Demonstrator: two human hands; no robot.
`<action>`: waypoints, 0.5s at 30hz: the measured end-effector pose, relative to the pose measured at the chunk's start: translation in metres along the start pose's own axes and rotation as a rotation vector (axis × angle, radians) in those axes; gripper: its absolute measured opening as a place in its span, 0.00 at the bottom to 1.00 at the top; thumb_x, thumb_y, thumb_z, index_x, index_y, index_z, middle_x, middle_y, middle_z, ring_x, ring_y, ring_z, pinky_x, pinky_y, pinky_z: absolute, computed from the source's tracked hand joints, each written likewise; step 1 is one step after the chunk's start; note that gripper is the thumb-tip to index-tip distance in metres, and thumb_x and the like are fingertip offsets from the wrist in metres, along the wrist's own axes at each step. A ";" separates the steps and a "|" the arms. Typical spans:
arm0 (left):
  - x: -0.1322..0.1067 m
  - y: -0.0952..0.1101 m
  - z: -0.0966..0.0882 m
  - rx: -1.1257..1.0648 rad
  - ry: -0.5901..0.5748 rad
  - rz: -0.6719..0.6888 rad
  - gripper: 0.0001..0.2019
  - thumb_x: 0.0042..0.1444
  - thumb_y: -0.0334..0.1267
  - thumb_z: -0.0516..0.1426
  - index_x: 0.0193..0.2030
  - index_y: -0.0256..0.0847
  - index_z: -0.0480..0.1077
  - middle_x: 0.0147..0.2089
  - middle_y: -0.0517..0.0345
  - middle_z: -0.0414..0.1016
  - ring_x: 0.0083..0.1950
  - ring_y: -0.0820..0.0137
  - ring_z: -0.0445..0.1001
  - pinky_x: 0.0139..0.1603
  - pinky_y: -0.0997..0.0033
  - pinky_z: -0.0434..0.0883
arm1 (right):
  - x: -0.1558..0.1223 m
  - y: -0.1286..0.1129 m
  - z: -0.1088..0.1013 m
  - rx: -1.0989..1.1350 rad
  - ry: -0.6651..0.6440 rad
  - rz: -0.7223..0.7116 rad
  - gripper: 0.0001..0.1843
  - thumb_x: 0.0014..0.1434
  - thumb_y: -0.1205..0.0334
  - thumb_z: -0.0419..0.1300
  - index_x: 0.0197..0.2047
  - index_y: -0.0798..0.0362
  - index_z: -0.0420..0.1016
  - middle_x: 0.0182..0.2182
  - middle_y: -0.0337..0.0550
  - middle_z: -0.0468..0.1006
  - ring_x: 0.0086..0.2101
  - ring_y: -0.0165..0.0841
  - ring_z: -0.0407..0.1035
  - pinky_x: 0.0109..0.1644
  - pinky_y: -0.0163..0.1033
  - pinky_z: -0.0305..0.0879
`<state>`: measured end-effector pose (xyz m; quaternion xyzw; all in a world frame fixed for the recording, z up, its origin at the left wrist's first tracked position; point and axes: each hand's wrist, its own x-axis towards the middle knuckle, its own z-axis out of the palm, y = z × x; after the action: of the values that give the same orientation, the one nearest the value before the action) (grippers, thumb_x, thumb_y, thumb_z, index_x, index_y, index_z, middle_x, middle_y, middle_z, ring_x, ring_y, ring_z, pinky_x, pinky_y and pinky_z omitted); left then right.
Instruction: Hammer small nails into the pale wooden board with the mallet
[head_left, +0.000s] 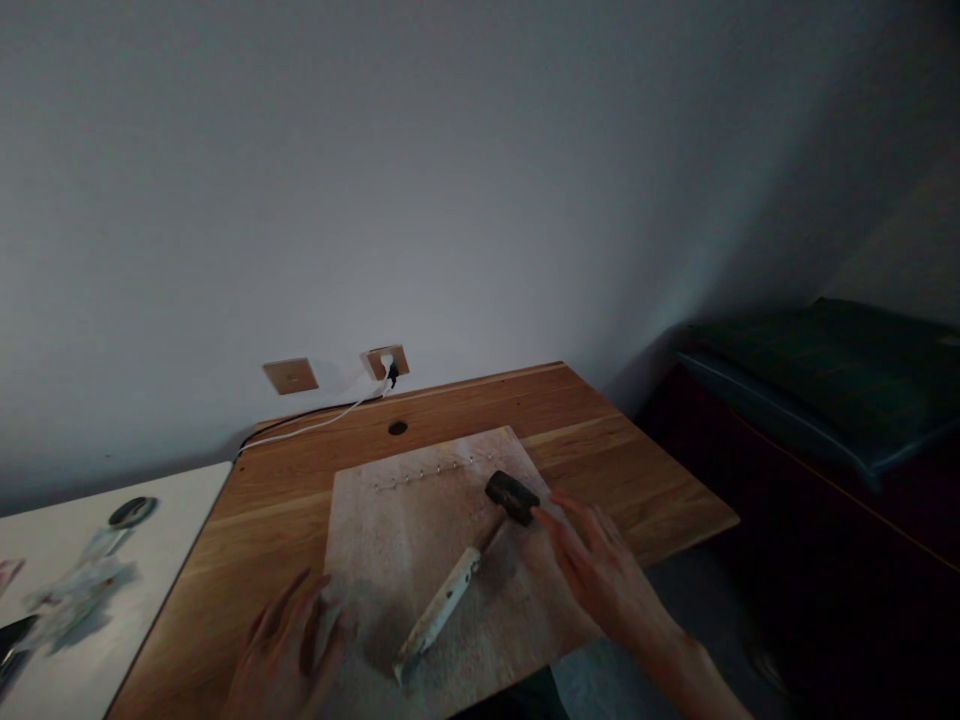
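Our left hand [289, 650] sits lowest in view, open with the fingers spread. It lies flat at the near left corner of the board [397, 550], the thumb side touching the board's edge and the fingers on the wooden desk [285, 490]. It holds nothing. Further left, a white table [191, 500] carries a few blurred objects we cannot make out.

On the board lies a hammer [469, 570], slanted, with its pale worn handle pointing toward us and its dark head toward the far right. Beyond it, a row of small nails [427, 473] stands along the board's far edge. Behind that we see a round hole [397, 428] in the desk and a white cable [315, 425] running up to a wall socket [388, 362].

Our right hand [600, 575] is also open and empty, palm down, with the fingertips just beside the hammer's head; whether they touch it we cannot tell. The two hands are well apart, one on each side of the board.

We judge this to be a setting-up moment: the board is being steadied and the tool is within reach but not gripped. Lifting the hammer would call for the right hand to move down to the handle and close round it, since the fingers are now at the head end. The left hand would need to press firmly so the board does not slide.

To the far right stands a dark bench [825, 400] in shadow.
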<state>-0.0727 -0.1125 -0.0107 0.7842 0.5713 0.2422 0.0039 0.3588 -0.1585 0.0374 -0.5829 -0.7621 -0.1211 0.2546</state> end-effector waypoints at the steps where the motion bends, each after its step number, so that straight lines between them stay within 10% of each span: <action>1: 0.004 0.008 0.004 -0.025 0.004 0.016 0.20 0.59 0.51 0.55 0.55 0.49 0.73 0.59 0.52 0.77 0.58 0.53 0.76 0.58 0.50 0.75 | -0.013 0.018 -0.003 -0.028 0.017 0.106 0.24 0.68 0.68 0.50 0.66 0.46 0.65 0.60 0.54 0.68 0.60 0.46 0.65 0.60 0.56 0.68; 9: 0.048 0.122 0.062 -0.310 -0.155 0.287 0.28 0.60 0.41 0.57 0.68 0.46 0.61 0.67 0.44 0.67 0.68 0.51 0.66 0.65 0.43 0.68 | -0.097 0.174 -0.023 -0.079 0.021 0.645 0.32 0.64 0.43 0.47 0.62 0.55 0.66 0.59 0.61 0.69 0.60 0.52 0.65 0.63 0.58 0.65; 15: 0.077 0.186 0.066 -0.262 -0.295 0.510 0.34 0.63 0.46 0.56 0.74 0.48 0.50 0.74 0.45 0.55 0.75 0.48 0.53 0.71 0.34 0.56 | -0.086 0.223 -0.034 -0.060 -0.046 0.869 0.30 0.61 0.47 0.48 0.58 0.55 0.71 0.54 0.59 0.76 0.57 0.50 0.69 0.63 0.57 0.64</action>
<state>0.1366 -0.0904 0.0123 0.9215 0.3138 0.1905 0.1268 0.5957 -0.1815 -0.0045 -0.8592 -0.4476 -0.0116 0.2476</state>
